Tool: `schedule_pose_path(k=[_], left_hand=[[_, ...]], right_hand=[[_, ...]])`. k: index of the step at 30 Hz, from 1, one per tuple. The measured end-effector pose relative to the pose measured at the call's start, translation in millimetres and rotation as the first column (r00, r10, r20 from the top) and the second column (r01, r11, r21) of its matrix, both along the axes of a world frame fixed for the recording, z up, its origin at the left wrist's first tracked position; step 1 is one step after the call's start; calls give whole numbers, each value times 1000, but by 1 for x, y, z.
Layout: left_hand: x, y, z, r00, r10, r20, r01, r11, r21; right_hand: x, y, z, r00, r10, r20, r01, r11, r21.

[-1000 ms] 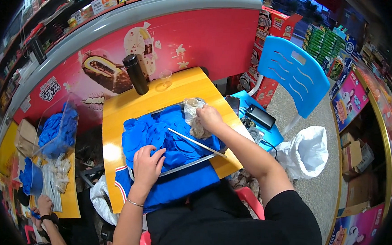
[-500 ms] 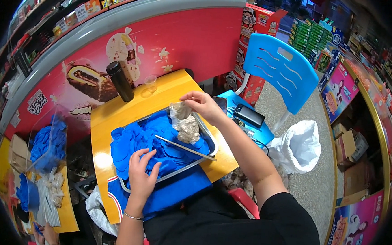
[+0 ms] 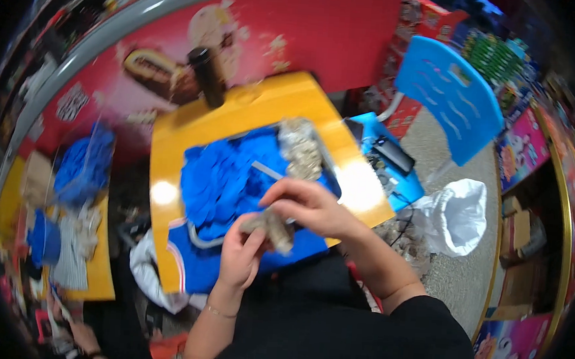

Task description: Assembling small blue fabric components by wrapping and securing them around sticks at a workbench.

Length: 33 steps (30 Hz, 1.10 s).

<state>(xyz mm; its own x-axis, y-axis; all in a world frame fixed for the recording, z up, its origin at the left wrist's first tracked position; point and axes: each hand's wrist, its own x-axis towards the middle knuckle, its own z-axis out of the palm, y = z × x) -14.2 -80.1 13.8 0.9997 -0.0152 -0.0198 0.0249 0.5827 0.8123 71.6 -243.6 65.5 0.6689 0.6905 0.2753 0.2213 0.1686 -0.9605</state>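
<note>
My left hand (image 3: 239, 249) is closed on a small beige-grey bundle (image 3: 276, 233), blurred by motion, over the near edge of the tray. Just above it, my right hand (image 3: 315, 209) has its fingers curled into a pinch against the bundle's upper end; whatever lies between the fingertips is hidden. Beyond my hands, the metal tray (image 3: 205, 241) is heaped with flat blue pieces (image 3: 225, 176). A thin pale stick (image 3: 265, 170) lies across them. At the tray's far right, a clear plastic bag (image 3: 304, 155) holds beige pieces.
A dark bottle (image 3: 207, 79) stands at the back of the yellow table (image 3: 266, 96). To the right are a blue chair (image 3: 444, 100) with a black phone-like device (image 3: 394, 154) and a white sack (image 3: 456, 216). Another person's hand (image 3: 84, 335) shows lower left.
My right hand has left the plastic bag and come back toward me, meeting my left hand. The left hand has lifted off the blue pieces and now holds the bundle. The view has shifted.
</note>
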Motion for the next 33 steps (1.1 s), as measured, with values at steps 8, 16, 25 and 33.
schedule_pose_path(k=[8, 16, 25, 33], left_hand=[[-24, 12, 6, 992, 59, 114, -86, 964, 252], [-36, 27, -5, 982, 128, 137, -163, 942, 294], [-14, 12, -5, 997, 34, 66, -48, 973, 225], [-5, 17, -7, 986, 129, 105, -159, 915, 371]], right_hand=[[-50, 17, -42, 974, -32, -223, 19, 998, -64], [-55, 25, -34, 948, -232, -219, 238, 971, 6], [-34, 22, -30, 933, -235, -272, 228, 972, -56], [-12, 32, -20, 986, -158, 45, 163, 977, -137]])
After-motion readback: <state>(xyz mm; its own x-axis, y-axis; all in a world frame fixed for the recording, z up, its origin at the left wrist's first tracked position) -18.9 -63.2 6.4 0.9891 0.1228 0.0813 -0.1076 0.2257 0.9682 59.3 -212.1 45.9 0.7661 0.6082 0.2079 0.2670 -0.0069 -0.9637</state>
